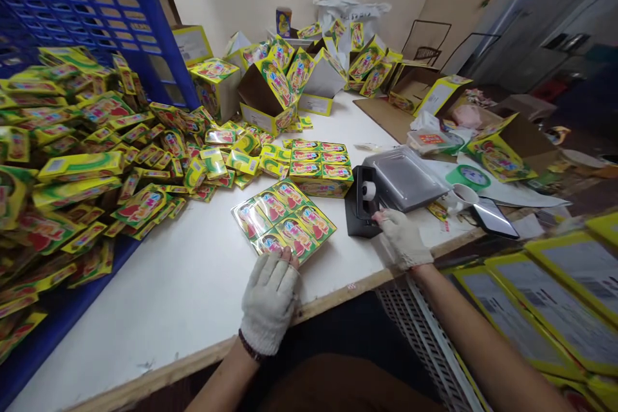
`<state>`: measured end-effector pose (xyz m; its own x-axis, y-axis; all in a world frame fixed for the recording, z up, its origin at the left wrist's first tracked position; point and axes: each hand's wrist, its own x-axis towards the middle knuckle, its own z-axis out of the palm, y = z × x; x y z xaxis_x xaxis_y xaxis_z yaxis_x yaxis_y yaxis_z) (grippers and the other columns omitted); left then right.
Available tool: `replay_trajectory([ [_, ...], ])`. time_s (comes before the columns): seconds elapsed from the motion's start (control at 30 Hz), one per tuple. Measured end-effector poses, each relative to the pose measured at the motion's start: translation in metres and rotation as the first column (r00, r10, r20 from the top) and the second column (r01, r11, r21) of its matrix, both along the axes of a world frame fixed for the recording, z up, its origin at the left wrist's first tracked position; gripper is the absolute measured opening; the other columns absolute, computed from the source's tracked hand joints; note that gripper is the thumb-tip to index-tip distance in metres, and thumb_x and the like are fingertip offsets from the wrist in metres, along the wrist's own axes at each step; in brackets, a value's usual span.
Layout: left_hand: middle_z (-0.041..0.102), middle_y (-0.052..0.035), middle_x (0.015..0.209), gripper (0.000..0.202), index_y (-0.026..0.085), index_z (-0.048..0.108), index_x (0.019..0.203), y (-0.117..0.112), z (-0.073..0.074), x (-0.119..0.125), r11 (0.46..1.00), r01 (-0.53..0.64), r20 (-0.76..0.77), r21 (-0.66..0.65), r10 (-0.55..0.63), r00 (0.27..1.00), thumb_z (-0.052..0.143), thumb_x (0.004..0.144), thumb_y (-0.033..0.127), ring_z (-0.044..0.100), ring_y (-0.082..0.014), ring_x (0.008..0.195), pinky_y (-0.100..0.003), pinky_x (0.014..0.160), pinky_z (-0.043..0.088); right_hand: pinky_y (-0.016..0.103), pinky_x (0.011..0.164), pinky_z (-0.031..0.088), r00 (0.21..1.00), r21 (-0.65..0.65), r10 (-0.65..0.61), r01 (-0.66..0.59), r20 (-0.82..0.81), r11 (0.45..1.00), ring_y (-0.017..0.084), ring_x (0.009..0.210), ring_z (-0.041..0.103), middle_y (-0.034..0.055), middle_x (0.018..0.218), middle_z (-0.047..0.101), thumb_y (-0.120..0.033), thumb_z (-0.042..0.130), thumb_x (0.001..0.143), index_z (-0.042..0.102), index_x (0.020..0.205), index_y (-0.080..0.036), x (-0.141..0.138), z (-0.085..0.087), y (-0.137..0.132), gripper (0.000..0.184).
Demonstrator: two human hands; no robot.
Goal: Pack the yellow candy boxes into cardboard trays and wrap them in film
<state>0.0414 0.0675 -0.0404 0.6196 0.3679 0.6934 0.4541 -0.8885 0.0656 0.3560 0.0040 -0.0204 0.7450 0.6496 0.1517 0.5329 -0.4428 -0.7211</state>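
Observation:
My left hand (269, 296), in a white knit glove, holds the near edge of a clear-wrapped bundle of yellow-green small boxes (282, 219) lying flat on the white table (183, 283). My right hand (400, 239), also gloved, rests against a black tape dispenser (361, 206) with a white tape roll; its fingers curl at the dispenser's front. A second stack of the same small boxes (318, 164) stands just behind the bundle.
A big heap of loose yellow-green boxes (96, 154) spills from a blue crate (87, 6) at left. Open cartons (275, 90) crowd the far edge. A grey tray (405, 177), a cup (463, 196), a phone (492, 217) and flat yellow cartons (555, 296) lie at right.

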Motion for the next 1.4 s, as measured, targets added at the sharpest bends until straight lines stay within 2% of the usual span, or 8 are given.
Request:
replay_trajectory([
  [0.2,0.07,-0.0104,0.11,0.03,0.014,0.06,0.104,0.006,0.0,-0.003,0.995,0.091,0.034,-0.047,-0.09,0.995,0.05,0.079,0.001,0.063,-0.0228,0.103,-0.042,0.101,0.046,0.037,0.086,0.045,0.997,0.131,-0.038,0.029,0.07,0.991,0.024,0.093,0.059,0.0093,0.093,0.065,-0.053,0.056,0.072,0.066,0.066,-0.021,-0.034,0.024,-0.025,0.035],
  [0.37,0.068,-0.0107,0.111,0.027,0.014,0.06,0.098,0.012,-0.003,-0.005,0.983,0.134,0.041,-0.126,-0.129,0.991,0.055,0.075,0.002,0.061,-0.0246,0.103,-0.045,0.099,0.048,0.032,0.067,0.042,0.975,0.018,0.013,-0.009,-0.22,1.0,0.019,0.07,0.053,0.0033,0.069,0.06,-0.062,0.053,0.075,0.062,0.068,-0.02,-0.054,0.023,-0.048,0.043],
  [0.57,0.065,-0.0092,0.092,0.021,0.017,0.061,0.09,0.018,0.002,-0.007,0.984,0.123,0.021,-0.132,-0.121,0.992,0.058,0.075,0.004,0.058,-0.0245,0.087,-0.041,0.077,0.053,0.027,0.054,0.042,0.8,0.0,-0.03,0.038,-0.599,0.999,0.013,0.057,0.05,-0.0004,0.062,0.053,-0.062,0.059,0.064,0.051,0.066,-0.021,-0.053,-0.007,-0.038,0.042],
  [0.7,0.066,-0.0084,0.092,0.024,0.016,0.059,0.093,0.019,0.006,-0.009,0.959,0.229,0.073,-0.166,-0.22,0.973,0.056,0.075,0.0,0.058,-0.0223,0.089,-0.04,0.082,0.052,0.025,0.051,0.04,0.741,0.008,0.111,-0.141,-0.662,0.99,0.011,0.051,0.048,-0.0022,0.057,0.052,-0.059,0.064,0.064,0.052,0.066,-0.02,-0.066,0.004,-0.034,0.041],
  [0.87,0.066,-0.0064,0.091,0.02,0.019,0.054,0.08,0.018,0.017,-0.013,0.911,0.313,0.142,-0.268,-0.284,0.948,0.053,0.078,-0.002,0.06,-0.018,0.087,-0.037,0.084,0.052,0.025,0.057,0.043,0.47,0.226,0.489,-0.51,-0.735,0.83,0.01,0.057,0.053,-0.0014,0.063,0.057,-0.061,0.064,0.074,0.057,0.073,-0.018,-0.119,0.024,-0.016,0.044],
  [1.0,0.065,-0.0068,0.09,0.018,0.019,0.054,0.083,0.014,0.022,-0.013,0.913,0.293,0.172,-0.282,-0.253,0.952,0.05,0.08,0.003,0.059,-0.019,0.088,-0.037,0.083,0.051,0.023,0.052,0.041,0.31,0.3,0.531,-0.56,-0.789,0.773,0.009,0.053,0.051,-0.0022,0.063,0.055,-0.066,0.06,0.078,0.056,0.076,-0.018,-0.145,0.014,0.002,0.048],
  [1.17,0.063,-0.0082,0.095,0.028,0.018,0.058,0.114,0.01,0.029,-0.004,0.961,0.108,-0.08,-0.255,-0.132,0.988,0.056,0.087,0.026,0.056,-0.0241,0.085,-0.039,0.07,0.045,0.022,0.049,0.039,0.343,0.242,0.486,-0.558,-0.804,0.794,0.009,0.05,0.049,-0.0029,0.057,0.053,-0.069,0.059,0.075,0.052,0.069,-0.019,-0.144,-0.014,0.008,0.052],
  [1.4,0.054,-0.0039,0.07,0.015,0.021,0.062,0.076,0.014,0.015,0.024,0.989,-0.11,-0.018,-0.097,0.109,0.994,0.062,0.086,0.032,0.047,-0.0208,0.066,-0.035,0.057,0.032,0.024,0.047,0.038,0.556,-0.107,0.4,-0.67,-0.729,0.735,0.011,0.045,0.05,-0.002,0.051,0.053,-0.048,0.057,0.08,0.053,0.064,-0.02,-0.141,-0.021,0.015,0.033],
])
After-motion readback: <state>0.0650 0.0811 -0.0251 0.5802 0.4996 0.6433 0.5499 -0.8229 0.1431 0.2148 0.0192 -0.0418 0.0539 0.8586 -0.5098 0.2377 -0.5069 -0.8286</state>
